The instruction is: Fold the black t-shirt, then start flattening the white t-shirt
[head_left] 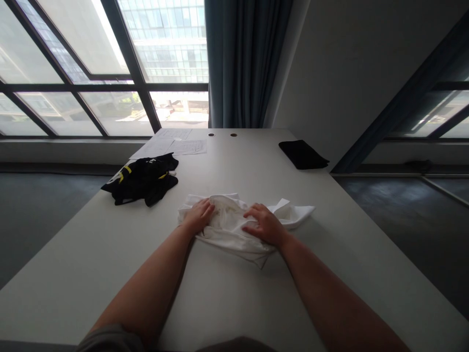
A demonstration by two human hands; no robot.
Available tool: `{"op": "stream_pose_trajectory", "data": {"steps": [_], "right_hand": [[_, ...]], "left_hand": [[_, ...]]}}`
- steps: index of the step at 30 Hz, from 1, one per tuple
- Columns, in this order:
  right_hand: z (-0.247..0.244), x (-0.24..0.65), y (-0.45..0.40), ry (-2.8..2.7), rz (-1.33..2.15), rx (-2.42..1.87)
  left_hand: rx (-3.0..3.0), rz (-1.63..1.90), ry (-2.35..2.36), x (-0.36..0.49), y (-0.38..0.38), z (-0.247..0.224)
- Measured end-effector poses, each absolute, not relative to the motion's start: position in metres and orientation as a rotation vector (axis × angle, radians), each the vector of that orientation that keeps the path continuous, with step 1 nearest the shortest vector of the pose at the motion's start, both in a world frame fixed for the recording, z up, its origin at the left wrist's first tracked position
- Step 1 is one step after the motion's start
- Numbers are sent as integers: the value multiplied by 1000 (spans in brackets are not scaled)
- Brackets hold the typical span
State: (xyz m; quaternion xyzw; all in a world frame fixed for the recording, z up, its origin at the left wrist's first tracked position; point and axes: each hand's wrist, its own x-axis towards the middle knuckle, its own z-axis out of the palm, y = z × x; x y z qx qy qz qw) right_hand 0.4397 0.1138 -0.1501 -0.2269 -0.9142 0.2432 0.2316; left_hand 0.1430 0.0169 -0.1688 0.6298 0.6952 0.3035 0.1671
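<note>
A crumpled white cloth garment (227,225) lies bunched on the white table in front of me. My left hand (199,215) rests on its left part, fingers stretched over the fabric. On the right part lies my right hand (263,225), its fingers spread and slightly bent, with thumb and fingers apart. One end of the garment reaches out to the right past my right hand, and a corner points toward me. The fabric under both palms is hidden.
A crumpled black garment with yellow marks (146,178) lies to the left on the table (234,303). Behind it are printed paper sheets (188,146). A folded black cloth (303,154) sits at the far right, near the table's edge. Two round holes pierce the far end.
</note>
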Motion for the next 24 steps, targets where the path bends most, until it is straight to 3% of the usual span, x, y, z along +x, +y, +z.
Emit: {"op": "stream_pose_trajectory", "data": {"steps": [9,24], "right_hand": [[-130,427,93,-2937,621,-1031],[-153,439,110,-2671,634,-645]], "left_hand": [[2083,486,1968,154,22,-170],[1672,1001,2074,151,16,-166]]}}
